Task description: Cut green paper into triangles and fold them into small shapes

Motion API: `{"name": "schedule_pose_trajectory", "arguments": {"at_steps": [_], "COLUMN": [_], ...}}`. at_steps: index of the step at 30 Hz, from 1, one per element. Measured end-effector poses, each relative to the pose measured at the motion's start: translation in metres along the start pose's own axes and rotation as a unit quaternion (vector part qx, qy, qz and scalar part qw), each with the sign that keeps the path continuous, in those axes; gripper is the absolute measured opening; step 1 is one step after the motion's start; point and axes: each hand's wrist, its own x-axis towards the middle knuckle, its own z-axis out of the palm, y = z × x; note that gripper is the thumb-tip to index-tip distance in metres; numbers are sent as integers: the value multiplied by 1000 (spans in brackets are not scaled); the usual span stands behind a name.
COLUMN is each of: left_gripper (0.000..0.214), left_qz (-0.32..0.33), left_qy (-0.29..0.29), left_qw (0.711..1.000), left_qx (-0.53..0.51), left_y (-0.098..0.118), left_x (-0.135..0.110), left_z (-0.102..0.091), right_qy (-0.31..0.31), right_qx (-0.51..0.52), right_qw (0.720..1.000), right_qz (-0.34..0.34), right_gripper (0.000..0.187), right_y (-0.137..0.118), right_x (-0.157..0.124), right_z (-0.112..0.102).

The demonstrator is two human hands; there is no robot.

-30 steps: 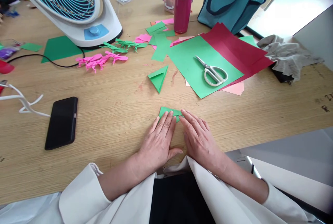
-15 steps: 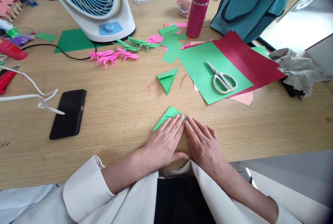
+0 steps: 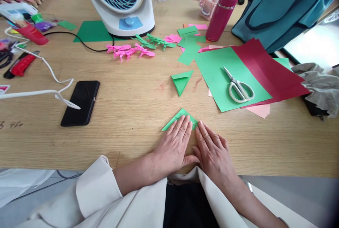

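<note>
A folded piece of green paper (image 3: 182,114) lies flat on the wooden table near its front edge. My left hand (image 3: 173,143) rests on it palm down, fingers stretched out and covering much of its lower part. At the paper's right corner, my right hand (image 3: 213,146) lies with straight fingers, the fingertips touching that corner or just beside it. Farther back sits a second folded green triangle (image 3: 182,82), apart from both hands. White-handled scissors (image 3: 239,88) lie on a green sheet (image 3: 212,69) to the right.
Pink folded figures (image 3: 127,52) and green folded figures (image 3: 153,40) lie before a fan (image 3: 127,12). A black phone (image 3: 81,103) with a white cable is on the left. A magenta flask (image 3: 221,16), a teal bag (image 3: 278,12) and dark red paper (image 3: 270,72) stand or lie at right.
The whole view has shifted, so the table's things appear farther right. Both hands stay at the green paper; the left fingers have moved slightly along it, baring a bit more near its right corner.
</note>
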Motion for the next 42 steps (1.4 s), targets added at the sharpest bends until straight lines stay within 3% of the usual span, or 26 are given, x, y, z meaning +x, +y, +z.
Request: {"name": "schedule_pose_trajectory", "arguments": {"at_steps": [8, 19, 32, 42], "left_gripper": [107, 109, 101, 87], "left_qz": [-42, -109, -102, -7], "left_qy": [18, -15, 8, 42], "left_qw": [999, 994, 994, 999], "left_qx": [-9, -14, -24, -13], "left_y": [2, 6, -2, -11], "left_x": [-1, -1, -4, -11], "left_z": [1, -5, -4, -7], "right_qy": [0, -3, 10, 8], "right_qx": [-7, -20, -12, 10], "right_qw": [1000, 1000, 1000, 1000], "right_qz": [-7, -4, 5, 25], "right_gripper": [43, 42, 44, 48], "right_y": [1, 0, -2, -7], "right_x": [-1, -1, 0, 2], "right_z": [1, 1, 1, 4]}}
